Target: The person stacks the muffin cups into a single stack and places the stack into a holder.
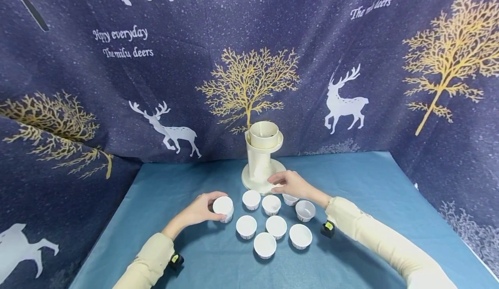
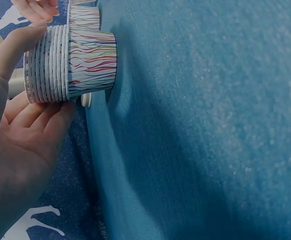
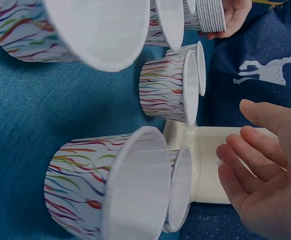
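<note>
My left hand (image 1: 200, 209) grips a nested stack of white paper cupcake cups (image 1: 223, 209), thumb on one side and fingers on the other. In the left wrist view the stack (image 2: 91, 62) shows several rims packed together and coloured wavy stripes on its wall. My right hand (image 1: 293, 185) hovers in front of the cream stand, over the back right cups, fingers loosely bent. The right wrist view finds nothing between the thumb and fingers of this hand (image 3: 265, 165). Nearest below it is a paper cup (image 1: 290, 199), partly hidden by the hand.
Several single paper cups, among them one at the front (image 1: 265, 245) and one at the right (image 1: 305, 211), stand mouth up on the blue tabletop (image 1: 210, 258). A cream stand (image 1: 259, 163) with a round base and tubular top rises behind them. A deer-print curtain (image 1: 175, 85) hangs at the back.
</note>
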The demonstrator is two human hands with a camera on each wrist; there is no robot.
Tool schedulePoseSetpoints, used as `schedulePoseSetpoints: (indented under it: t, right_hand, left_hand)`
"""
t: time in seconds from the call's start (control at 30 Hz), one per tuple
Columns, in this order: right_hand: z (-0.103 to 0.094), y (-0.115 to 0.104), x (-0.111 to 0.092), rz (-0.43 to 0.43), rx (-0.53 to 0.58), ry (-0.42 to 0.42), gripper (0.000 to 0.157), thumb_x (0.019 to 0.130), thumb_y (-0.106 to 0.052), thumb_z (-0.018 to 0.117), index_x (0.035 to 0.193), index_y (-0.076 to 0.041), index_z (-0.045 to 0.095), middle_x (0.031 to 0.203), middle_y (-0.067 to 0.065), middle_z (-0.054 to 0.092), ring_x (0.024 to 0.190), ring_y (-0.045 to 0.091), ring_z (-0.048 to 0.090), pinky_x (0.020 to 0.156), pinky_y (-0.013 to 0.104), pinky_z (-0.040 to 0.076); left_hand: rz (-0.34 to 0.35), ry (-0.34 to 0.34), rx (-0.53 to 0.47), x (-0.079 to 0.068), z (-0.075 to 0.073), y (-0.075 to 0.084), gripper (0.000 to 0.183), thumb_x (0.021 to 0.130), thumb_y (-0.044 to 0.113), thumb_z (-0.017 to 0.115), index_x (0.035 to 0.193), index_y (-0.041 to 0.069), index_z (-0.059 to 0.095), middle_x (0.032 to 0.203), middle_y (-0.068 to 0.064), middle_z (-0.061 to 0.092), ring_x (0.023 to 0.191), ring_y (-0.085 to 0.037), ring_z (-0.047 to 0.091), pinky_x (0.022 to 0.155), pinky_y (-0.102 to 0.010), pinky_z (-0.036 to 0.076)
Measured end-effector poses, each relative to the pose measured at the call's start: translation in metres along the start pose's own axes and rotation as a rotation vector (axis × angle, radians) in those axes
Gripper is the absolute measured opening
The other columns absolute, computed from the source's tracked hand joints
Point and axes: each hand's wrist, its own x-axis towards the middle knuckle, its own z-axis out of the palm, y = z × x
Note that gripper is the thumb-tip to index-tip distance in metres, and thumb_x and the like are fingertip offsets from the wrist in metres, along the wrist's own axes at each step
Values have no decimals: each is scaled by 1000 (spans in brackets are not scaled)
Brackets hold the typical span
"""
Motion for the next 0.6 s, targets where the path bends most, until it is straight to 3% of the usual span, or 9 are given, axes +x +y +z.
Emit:
schedulePoseSetpoints:
  t: [0.23, 0.6]
  right_hand:
    - [0, -6, 3, -17, -33, -4, 34, 86, -14, 72, 117, 0, 67, 114, 14, 70, 104, 28, 67, 90, 39, 53]
    - [7, -5, 8, -71, 6, -58, 38, 84, -15, 74, 116, 4, 66, 113, 18, 69, 105, 31, 66, 90, 37, 53]
  left_hand:
    - [14, 5, 14, 0, -1, 2, 61, 76, 25, 83, 127, 4, 58, 117, -11, 66, 100, -15, 63, 85, -20, 48]
    - [-9, 8, 30, -1, 1, 2, 61, 75, 25, 84, 127, 6, 58, 118, -9, 66, 100, -16, 62, 85, -20, 48]
